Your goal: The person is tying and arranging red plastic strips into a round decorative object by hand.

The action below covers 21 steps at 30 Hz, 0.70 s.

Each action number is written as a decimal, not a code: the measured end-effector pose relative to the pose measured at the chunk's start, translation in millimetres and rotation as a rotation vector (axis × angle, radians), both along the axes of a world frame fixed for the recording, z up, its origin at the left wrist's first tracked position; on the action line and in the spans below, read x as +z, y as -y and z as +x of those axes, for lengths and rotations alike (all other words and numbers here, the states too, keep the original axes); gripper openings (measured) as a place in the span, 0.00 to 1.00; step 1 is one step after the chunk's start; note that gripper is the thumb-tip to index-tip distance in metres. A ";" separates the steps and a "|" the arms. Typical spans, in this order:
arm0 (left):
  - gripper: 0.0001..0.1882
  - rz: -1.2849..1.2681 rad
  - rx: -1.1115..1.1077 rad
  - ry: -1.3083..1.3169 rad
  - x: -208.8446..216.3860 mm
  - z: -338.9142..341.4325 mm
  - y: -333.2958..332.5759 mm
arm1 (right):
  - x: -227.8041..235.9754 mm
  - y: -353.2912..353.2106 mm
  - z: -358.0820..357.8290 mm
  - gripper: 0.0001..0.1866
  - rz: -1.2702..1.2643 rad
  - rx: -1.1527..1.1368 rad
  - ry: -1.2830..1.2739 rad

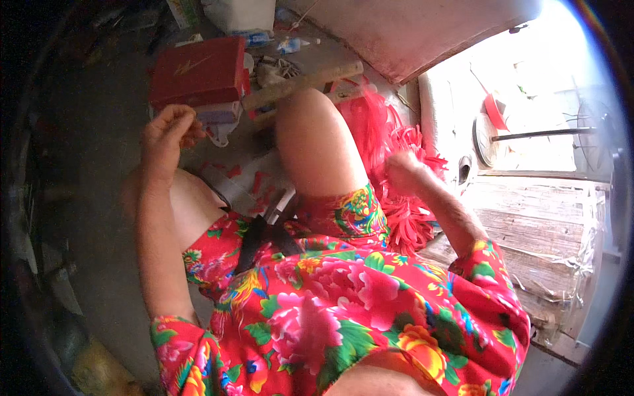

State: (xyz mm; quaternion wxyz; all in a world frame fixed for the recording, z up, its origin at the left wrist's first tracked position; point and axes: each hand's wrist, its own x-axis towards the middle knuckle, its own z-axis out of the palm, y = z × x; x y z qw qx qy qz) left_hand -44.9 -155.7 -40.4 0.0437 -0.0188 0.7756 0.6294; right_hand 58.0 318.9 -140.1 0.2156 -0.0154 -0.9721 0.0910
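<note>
One curled grip (405, 171), perhaps against strips (404, 228)

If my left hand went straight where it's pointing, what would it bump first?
Probably the red box, just beyond the left hand in the picture, though how far below it sits is hard to tell.

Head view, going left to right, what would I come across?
Left hand → bottle with a blue label → pile of red strips, overlapped by the right hand → round disc in the bright area.
</note>
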 end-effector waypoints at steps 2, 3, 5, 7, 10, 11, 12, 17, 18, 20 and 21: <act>0.08 -0.124 0.047 0.032 2.6 8.1 -6.6 | 19.9 -9.4 -5.9 0.13 -0.035 -0.030 -0.042; 0.08 -0.034 -0.015 0.063 -4.8 12.6 -4.0 | 45.3 -19.1 -17.5 0.13 -0.048 -0.053 -0.113; 0.08 0.165 -0.107 0.076 -9.3 4.6 -3.6 | 94.9 -36.7 -56.2 0.12 -0.067 -0.092 -0.356; 0.08 0.249 -0.120 0.028 4.7 -21.6 -15.0 | 116.3 -36.1 -88.7 0.12 -0.058 -0.112 -0.586; 0.09 0.131 -0.080 0.083 -18.9 -36.5 -29.1 | 44.3 -31.2 -62.5 0.11 0.008 -0.131 -0.296; 0.09 0.060 -0.073 0.095 -26.3 -29.3 -28.2 | 15.4 -29.2 -33.5 0.11 -0.002 -0.095 -0.094; 0.10 -0.034 -0.059 0.063 -20.6 -35.5 -26.7 | -1.6 -24.4 -11.8 0.10 -0.065 -0.068 0.039; 0.11 0.355 -0.257 0.117 -4.0 -17.9 -41.0 | 50.5 -60.2 -21.3 0.09 -0.516 -0.068 0.195; 0.11 0.412 -0.318 0.135 1.3 -11.9 -58.0 | 77.2 -39.4 -23.9 0.14 -0.500 -0.085 0.160; 0.09 0.303 -0.573 0.239 31.8 13.8 -111.7 | 107.0 -14.9 -3.9 0.21 -0.472 -0.038 0.085; 0.08 0.468 -0.569 0.279 28.2 32.1 -144.2 | 109.3 0.9 2.4 0.22 -0.466 0.030 0.051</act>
